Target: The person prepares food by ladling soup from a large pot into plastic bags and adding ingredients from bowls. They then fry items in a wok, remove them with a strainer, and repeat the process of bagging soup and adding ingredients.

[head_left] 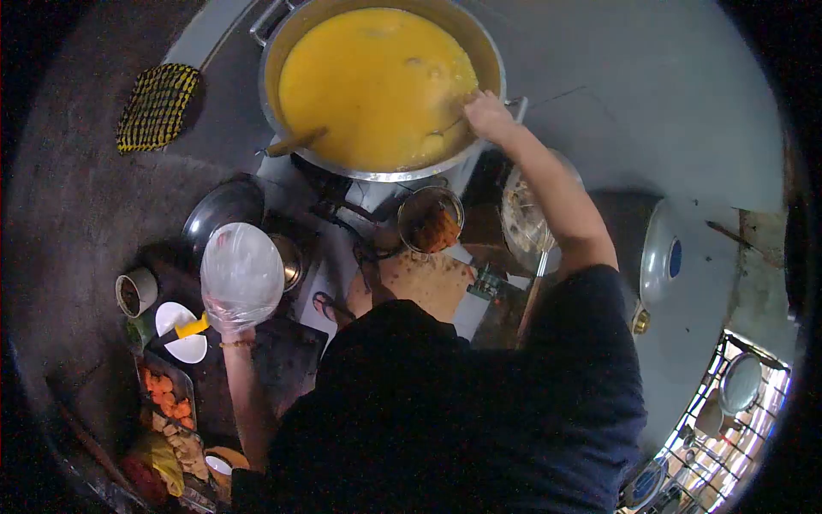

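Note:
My left hand (233,327) holds up a round bowl covered in clear plastic (244,270); the bowl hides most of the fingers. Over the right rim of a large metal pot (272,86), my right hand (490,118) is closed around the thin handle of what looks like a ladle (445,128). The ladle's lower end dips into yellow soup (368,86) that fills much of the pot. A wooden-handled utensil (295,143) leans across the pot's left rim.
A metal pot with orange-brown contents (435,224) stands below the big pot. Nearby are a dark round lid (224,210), a white bowl (184,349), a tray of orange pieces (175,398), a metal lid (659,253) and a yellow-black woven pad (158,107).

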Available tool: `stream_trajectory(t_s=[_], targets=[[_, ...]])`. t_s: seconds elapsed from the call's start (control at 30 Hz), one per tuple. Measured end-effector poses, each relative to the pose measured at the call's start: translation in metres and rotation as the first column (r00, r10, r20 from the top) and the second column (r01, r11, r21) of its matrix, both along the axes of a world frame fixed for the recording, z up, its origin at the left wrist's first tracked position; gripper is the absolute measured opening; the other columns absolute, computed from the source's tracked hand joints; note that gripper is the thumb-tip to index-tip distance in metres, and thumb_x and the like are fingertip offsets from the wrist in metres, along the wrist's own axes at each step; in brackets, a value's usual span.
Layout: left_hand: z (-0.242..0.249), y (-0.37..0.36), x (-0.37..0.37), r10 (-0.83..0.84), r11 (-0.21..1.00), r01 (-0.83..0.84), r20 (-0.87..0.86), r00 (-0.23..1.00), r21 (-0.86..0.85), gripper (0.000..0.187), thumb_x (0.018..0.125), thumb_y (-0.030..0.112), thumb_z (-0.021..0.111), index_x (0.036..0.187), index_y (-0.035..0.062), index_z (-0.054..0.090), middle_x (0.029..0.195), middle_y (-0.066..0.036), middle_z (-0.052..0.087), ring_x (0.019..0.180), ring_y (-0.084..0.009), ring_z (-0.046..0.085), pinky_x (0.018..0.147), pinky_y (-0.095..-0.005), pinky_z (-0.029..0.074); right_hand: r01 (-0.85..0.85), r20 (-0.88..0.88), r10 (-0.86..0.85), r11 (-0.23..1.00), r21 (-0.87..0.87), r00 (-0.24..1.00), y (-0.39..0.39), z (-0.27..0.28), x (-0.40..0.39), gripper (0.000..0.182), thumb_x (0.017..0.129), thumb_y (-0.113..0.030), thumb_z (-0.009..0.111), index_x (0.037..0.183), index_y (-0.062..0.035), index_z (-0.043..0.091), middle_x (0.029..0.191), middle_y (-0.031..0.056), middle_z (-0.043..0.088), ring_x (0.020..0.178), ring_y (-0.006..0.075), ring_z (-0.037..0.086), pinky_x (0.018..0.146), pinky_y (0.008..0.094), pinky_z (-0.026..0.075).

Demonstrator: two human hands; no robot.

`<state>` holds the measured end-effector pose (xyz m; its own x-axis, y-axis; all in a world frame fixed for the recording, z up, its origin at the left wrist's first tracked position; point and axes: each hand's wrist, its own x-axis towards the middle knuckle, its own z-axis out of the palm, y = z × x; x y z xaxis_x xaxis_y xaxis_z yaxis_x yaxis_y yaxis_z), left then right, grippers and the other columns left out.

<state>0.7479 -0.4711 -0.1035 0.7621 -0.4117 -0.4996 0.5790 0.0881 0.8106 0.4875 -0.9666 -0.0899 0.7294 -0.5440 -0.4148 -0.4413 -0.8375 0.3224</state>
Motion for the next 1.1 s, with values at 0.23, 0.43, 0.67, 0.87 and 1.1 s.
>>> stream_trajectory(t_s=[0.23, 0.43, 0.67, 0.87, 1.1], targets=[[0.013, -0.038, -0.010, -0.094, 0.994, 0.096, 0.053, 0.994, -0.042, 0.061, 0.082, 0.048, 0.048, 0.129, 0.0129, 0.030, 0.130, -0.007, 0.036, 0.114, -0.0270, 0.041, 0.092, -0.0452, 0.039, -0.077, 0.136, 0.036, 0.949, 0.304, 0.990, -0.011, -0.002, 0.000, 0.032, 0.065, -0.004, 0.051, 0.094, -0.0134, 0.062, 0.097, 0.0131, 0.058, 0.096, 0.0289, 0.053, 0.084, 0.0411, 0.040], [-0.025, -0.021, -0.001, -0.127, 0.992, 0.127, -0.002, 0.992, 0.002, 0.058, 0.085, 0.047, 0.044, 0.130, 0.0123, 0.031, 0.130, -0.007, 0.037, 0.115, -0.0256, 0.041, 0.094, -0.0437, 0.038, -0.048, 0.112, -0.001, 0.898, 0.436, 0.994, -0.024, -0.005, 0.002, 0.034, 0.067, -0.005, 0.053, 0.099, -0.0115, 0.061, 0.096, 0.0141, 0.059, 0.092, 0.0308, 0.054, 0.083, 0.0382, 0.042], [-0.054, -0.014, -0.005, -0.214, 0.977, 0.209, -0.244, 0.946, -0.044, 0.062, 0.086, 0.050, 0.038, 0.133, 0.0113, 0.026, 0.133, -0.007, 0.032, 0.119, -0.0249, 0.036, 0.096, -0.0418, 0.035, -0.056, 0.134, -0.064, 0.674, 0.737, 0.989, -0.056, -0.012, 0.005, 0.030, 0.073, -0.005, 0.047, 0.100, -0.0037, 0.059, 0.094, 0.0126, 0.059, 0.089, 0.0225, 0.054, 0.078, 0.0332, 0.042], [-0.075, -0.033, -0.007, -0.405, 0.908, 0.392, 0.070, 0.912, 0.144, 0.067, 0.082, 0.052, 0.044, 0.133, 0.0113, 0.025, 0.131, -0.007, 0.033, 0.118, -0.0216, 0.036, 0.097, -0.0385, 0.033, 0.076, 0.050, -0.208, 0.555, 0.828, 0.977, -0.040, 0.006, 0.025, 0.025, 0.074, -0.005, 0.046, 0.095, -0.0033, 0.060, 0.084, 0.0068, 0.057, 0.079, 0.0169, 0.050, 0.071, 0.0276, 0.040], [-0.034, -0.085, -0.026, -0.331, 0.896, 0.340, -0.079, 0.940, 0.286, 0.066, 0.084, 0.055, 0.039, 0.129, 0.0073, 0.033, 0.127, -0.007, 0.039, 0.116, -0.0198, 0.039, 0.092, -0.0313, 0.037, -0.090, 0.285, -0.235, 0.604, 0.792, 0.929, -0.045, 0.009, 0.025, 0.022, 0.079, -0.005, 0.045, 0.095, -0.0038, 0.060, 0.084, 0.0039, 0.057, 0.076, 0.0136, 0.050, 0.069, 0.0263, 0.039]])
